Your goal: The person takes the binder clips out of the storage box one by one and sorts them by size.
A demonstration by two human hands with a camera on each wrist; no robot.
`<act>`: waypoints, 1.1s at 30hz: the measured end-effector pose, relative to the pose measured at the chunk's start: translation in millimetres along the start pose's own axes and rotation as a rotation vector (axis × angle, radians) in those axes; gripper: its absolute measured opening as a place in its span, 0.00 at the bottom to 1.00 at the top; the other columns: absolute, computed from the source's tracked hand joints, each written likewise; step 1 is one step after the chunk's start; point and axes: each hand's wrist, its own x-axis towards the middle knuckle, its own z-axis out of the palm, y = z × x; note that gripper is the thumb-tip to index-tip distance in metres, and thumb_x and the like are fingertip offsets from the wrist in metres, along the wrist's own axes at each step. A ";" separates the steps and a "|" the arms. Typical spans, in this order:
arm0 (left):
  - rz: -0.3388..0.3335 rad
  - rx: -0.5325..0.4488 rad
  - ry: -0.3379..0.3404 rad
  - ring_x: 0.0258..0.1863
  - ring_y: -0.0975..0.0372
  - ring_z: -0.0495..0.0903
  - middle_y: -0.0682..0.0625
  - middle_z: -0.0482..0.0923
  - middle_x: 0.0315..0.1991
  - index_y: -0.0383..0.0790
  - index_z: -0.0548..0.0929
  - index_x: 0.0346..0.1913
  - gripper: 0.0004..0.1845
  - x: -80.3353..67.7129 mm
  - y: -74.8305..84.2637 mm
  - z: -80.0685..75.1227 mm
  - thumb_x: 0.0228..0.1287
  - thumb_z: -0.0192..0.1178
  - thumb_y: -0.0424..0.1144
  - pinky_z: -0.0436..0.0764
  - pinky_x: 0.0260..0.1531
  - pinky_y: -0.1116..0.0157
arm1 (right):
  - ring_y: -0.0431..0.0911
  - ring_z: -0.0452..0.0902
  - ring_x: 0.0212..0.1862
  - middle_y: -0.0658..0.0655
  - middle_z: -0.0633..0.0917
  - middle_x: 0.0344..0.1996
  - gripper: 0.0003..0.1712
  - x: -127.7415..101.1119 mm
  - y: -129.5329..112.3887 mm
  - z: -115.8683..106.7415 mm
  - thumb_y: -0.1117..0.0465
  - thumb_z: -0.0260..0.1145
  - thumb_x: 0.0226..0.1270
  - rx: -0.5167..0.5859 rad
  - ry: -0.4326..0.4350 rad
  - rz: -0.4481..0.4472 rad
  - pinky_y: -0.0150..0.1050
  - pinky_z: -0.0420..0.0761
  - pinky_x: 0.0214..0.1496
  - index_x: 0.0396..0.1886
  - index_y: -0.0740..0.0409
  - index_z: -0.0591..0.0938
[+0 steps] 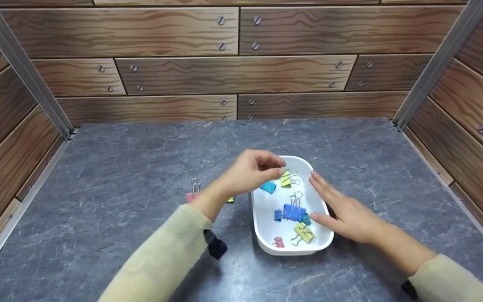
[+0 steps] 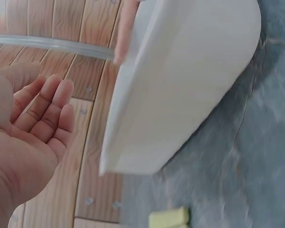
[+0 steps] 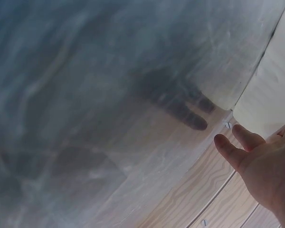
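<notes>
Head view: a white tray (image 1: pixel 266 235) sits at centre frame on the grey tabletop (image 1: pixel 120 167), holding coloured clips. The left hand (image 1: pixel 252 171) hovers over the tray's upper left rim, fingers curled, with a yellow clip (image 1: pixel 285 179) at its fingertips; whether it pinches the clip I cannot tell. The right hand (image 1: pixel 342 212), fingers straight, lies along the tray's right side. A pink clip (image 1: pixel 192 193) lies left of the tray.

Left wrist view: the palm (image 2: pixel 23 142) shows at left, fingers loosely bent, holding nothing visible; the tray (image 2: pixel 180 85) fills the centre.

Right wrist view: the right hand (image 3: pixel 266 166) is spread at lower right, beside the tray's wall (image 3: pixel 270 95).
</notes>
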 end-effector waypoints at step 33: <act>-0.025 0.009 -0.031 0.38 0.69 0.82 0.51 0.89 0.40 0.33 0.90 0.51 0.09 19.6 -32.4 43.3 0.72 0.68 0.31 0.82 0.44 0.71 | 0.68 0.62 0.77 0.56 0.47 0.87 0.51 0.2 -1.1 1.2 0.38 0.63 0.78 0.038 0.001 0.012 0.69 0.68 0.71 0.88 0.50 0.50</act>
